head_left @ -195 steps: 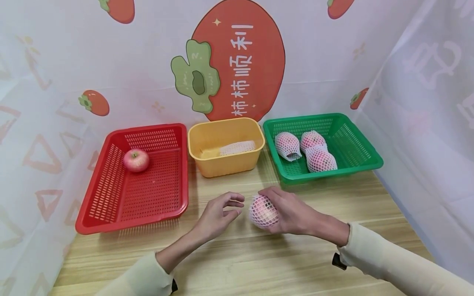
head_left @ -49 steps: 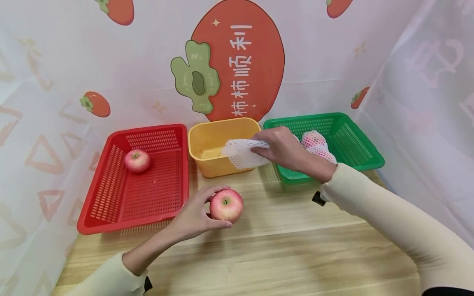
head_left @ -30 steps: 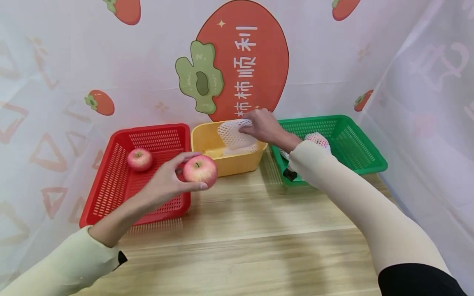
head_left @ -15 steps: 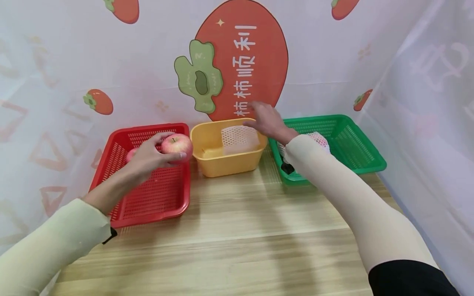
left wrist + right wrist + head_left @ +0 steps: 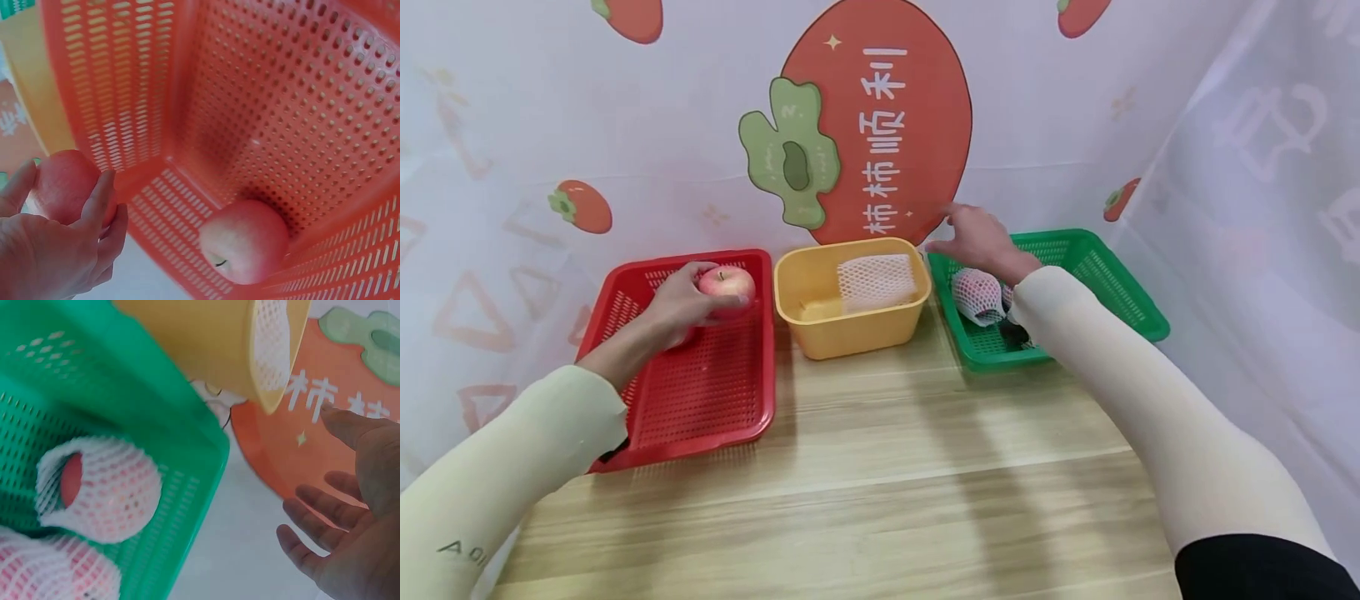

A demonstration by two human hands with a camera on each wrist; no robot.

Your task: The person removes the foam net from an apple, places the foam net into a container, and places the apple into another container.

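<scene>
Your left hand (image 5: 681, 300) grips an apple (image 5: 727, 282) over the red basket (image 5: 707, 404); your right hand (image 5: 977, 239), fingers apart, is empty. Probably placing step: lower gently, then release.

Smooth skin with a soft sheen on the apples (image 5: 726, 282). Glossy, perforated plastic for the red basket (image 5: 715, 400) and green basket (image 5: 992, 361); smooth, satiny plastic for the tub (image 5: 857, 338). Matt, foam-like mesh for the net (image 5: 876, 280). Wood-grained, low-sheen tabletop (image 5: 865, 475). Creased, cloth-like backdrop (image 5: 677, 125).
</scene>
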